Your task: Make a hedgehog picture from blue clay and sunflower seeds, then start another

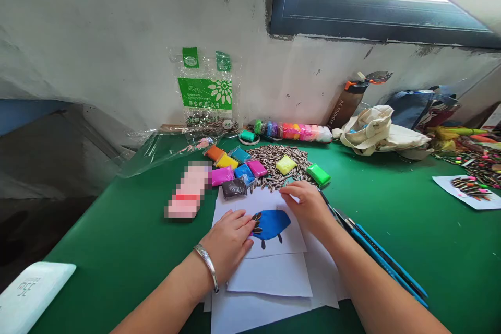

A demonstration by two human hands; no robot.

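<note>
Head view: left hand lies flat, fingers together, pressing seeds at the left end of the blue clay shape on the paper; right hand, loosely curled, is just right, nearer the seed pile.

A blue clay shape with dark little legs lies on white paper over a green tabletop. The sunflower seeds are striped black and white, ringed by clay packets in orange, yellow, teal, blue, magenta, brown and bright green. The left hand wears a silver bangle, and the seed bag carries a green label with a white flower.
</note>
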